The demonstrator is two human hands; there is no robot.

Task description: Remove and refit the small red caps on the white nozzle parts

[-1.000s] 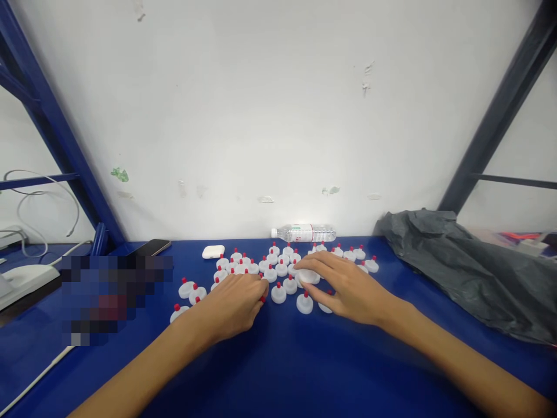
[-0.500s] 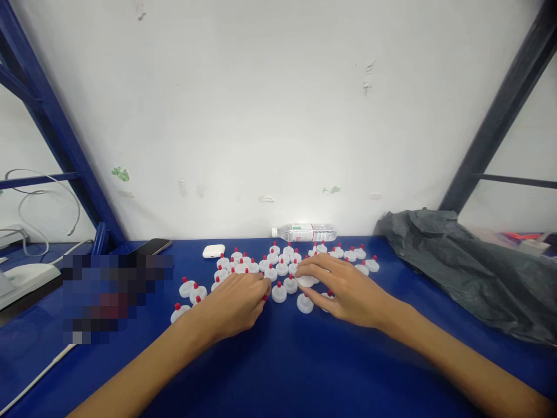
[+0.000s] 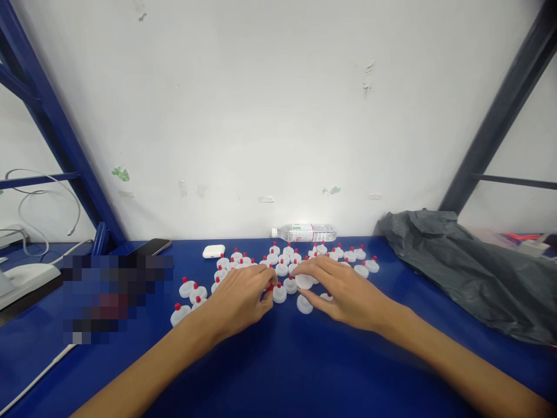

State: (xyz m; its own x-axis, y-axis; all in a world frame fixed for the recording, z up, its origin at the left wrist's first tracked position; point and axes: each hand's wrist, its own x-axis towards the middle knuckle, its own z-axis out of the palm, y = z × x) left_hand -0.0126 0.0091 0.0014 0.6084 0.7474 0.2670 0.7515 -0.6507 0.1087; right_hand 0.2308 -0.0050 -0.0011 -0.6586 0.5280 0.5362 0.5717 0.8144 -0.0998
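Observation:
My left hand (image 3: 249, 289) is closed, its thumb and fingertips pinched round a small red tip (image 3: 270, 287), partly hidden. Whether a white base sits under that tip, I cannot tell. Close by, my right hand (image 3: 342, 289) curls its fingers and thumb round a translucent white lid (image 3: 304, 281), tilted, with no red tip visible on it. Several white lids with red tips stand upright between and behind the hands, such as one lid (image 3: 279, 294) between them. Another white lid (image 3: 304, 305) lies just under my right thumb.
A clear plastic bottle (image 3: 304, 233) lies on its side against the wall. A white earphone case (image 3: 214, 251) and a phone (image 3: 154, 247) rest on the blue table (image 3: 270, 371). A dark grey plastic bag (image 3: 452, 278) spreads on the right; a white cable (image 3: 41, 371) runs along the left.
My left hand has shifted slightly right and away from me, with the red tip at its fingers. My right hand has barely moved and still has the white lid.

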